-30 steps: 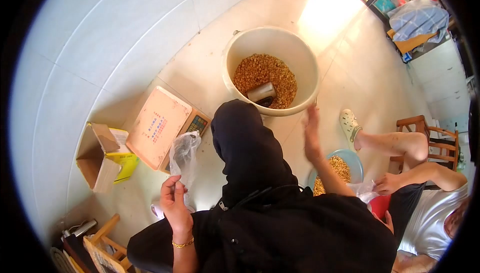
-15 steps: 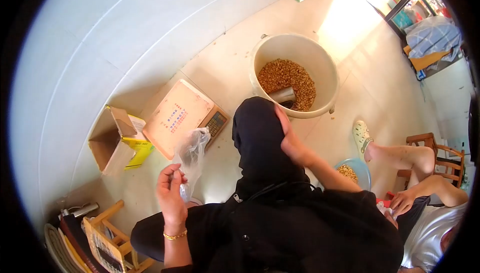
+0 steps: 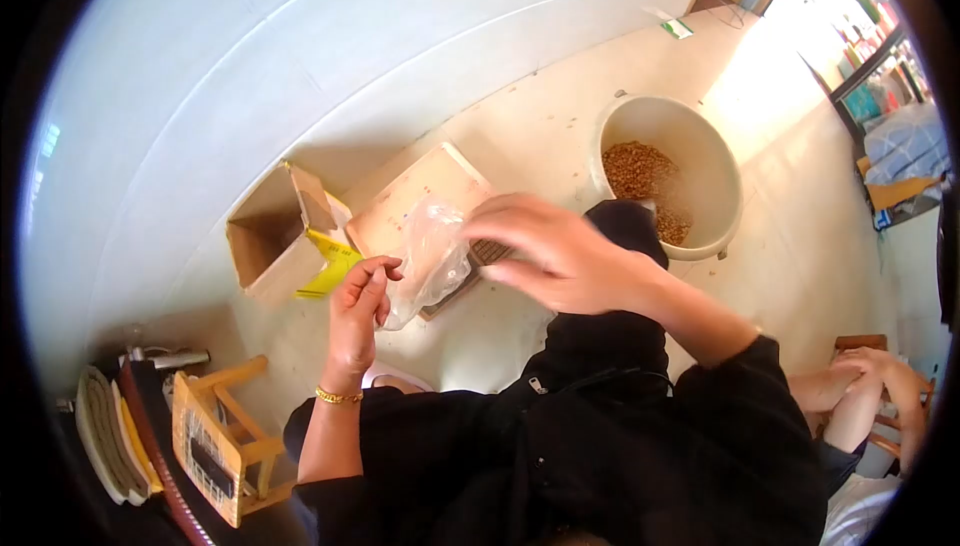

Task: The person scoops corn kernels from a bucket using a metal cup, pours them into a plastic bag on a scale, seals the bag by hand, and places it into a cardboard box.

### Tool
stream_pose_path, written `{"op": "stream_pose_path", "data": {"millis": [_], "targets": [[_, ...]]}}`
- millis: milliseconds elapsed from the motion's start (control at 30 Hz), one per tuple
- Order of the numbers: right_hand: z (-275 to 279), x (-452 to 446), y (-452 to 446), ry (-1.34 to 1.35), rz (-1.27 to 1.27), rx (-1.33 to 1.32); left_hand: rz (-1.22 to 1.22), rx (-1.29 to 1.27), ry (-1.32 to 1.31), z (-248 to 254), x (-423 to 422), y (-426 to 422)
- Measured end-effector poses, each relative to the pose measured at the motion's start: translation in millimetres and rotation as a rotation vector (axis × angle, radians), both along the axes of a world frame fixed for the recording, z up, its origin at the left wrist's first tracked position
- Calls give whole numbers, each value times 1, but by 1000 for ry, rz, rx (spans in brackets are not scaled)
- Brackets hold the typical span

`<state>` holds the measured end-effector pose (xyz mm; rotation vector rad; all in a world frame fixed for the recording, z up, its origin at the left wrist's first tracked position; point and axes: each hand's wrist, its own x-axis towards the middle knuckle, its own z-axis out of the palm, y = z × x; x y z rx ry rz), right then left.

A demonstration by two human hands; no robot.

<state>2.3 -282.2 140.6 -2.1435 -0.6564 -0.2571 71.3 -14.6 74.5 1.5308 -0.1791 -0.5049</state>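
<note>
A clear plastic bag (image 3: 430, 264) hangs in front of me, pinched at its near side by my left hand (image 3: 362, 311), which wears a gold bracelet. My right hand (image 3: 555, 254) is at the bag's right side, thumb and fingers apart and slightly blurred; whether the fingertips touch the plastic I cannot tell. Behind the bag, a flat scale (image 3: 425, 191) with a keypad lies on the floor, partly covered by the bag and my right hand. To the right stands a large pale bucket (image 3: 710, 161) with many brown nuts or kernels (image 3: 638, 171) at its bottom.
An open cardboard box (image 3: 275, 236) with a yellow flap sits left of the scale by the wall. A small wooden stool (image 3: 215, 436) is at lower left, beside folded items (image 3: 110, 436). Another person's bent leg (image 3: 850, 416) and hand show at the right edge.
My right hand has left my knee and moved left to the bag. The view has shifted, so the bucket appears farther right. The blue basin has gone out of sight.
</note>
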Motion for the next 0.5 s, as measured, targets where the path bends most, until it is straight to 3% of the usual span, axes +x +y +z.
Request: {"op": "stream_pose_path", "data": {"millis": [67,133,167,233,300,333,400,500], "targets": [[-30,31,32,46,104,-73,14,-12,-12,6,-4,4],[-47,53,57,219,313,-435,21,-22,-31,10,-6,9],[-51,63,63,216,341,-435,48,-19,-28,11,-7,11],[-57,90,72,669,181,-799,72,33,-84,11,-9,14],[-97,107,61,753,-10,-937,132,59,-80,9,-7,19],[-105,105,54,741,16,-948,164,124,-115,6,-6,21],[-117,95,49,394,-68,-878,192,188,-159,0,-8,25],[-103,87,63,305,-31,-907,236,158,-246,-4,-15,20]]}}
